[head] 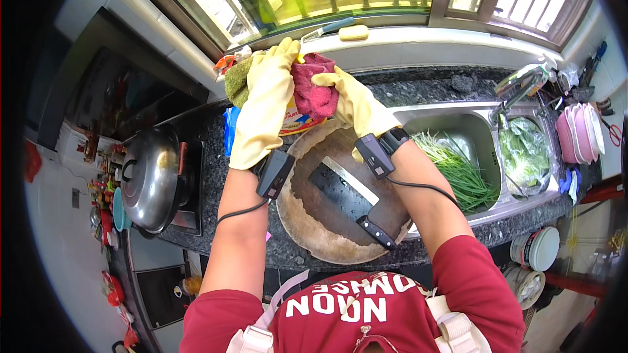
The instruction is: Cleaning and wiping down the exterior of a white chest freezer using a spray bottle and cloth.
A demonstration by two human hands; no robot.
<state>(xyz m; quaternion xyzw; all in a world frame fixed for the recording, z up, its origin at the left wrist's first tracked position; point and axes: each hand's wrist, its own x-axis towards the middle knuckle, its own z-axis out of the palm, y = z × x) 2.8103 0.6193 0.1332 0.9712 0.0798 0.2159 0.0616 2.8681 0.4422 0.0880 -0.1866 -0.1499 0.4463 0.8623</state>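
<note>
Both hands wear pale yellow rubber gloves. My left hand (272, 76) is raised near the window sill, beside a green cloth (238, 81); whether its fingers grip the cloth cannot be told. My right hand (351, 95) holds a dark red cloth (314, 86), its thumb and fingers pressed on the cloth's right side. Behind the cloths a bag with red and yellow print (297, 120) partly shows. Nearer my body, a cleaver (343, 189) with a black riveted handle lies wet on a round wooden chopping board (306, 225) with a worn rim.
At right, a steel sink (483, 130) holds green chives (456, 171) and bagged leafy greens (522, 149) under a faucet (522, 83). A lidded wok (149, 181) stands on the stove at left. A sponge (353, 33) and a blue-handled tool (336, 26) lie on the sill.
</note>
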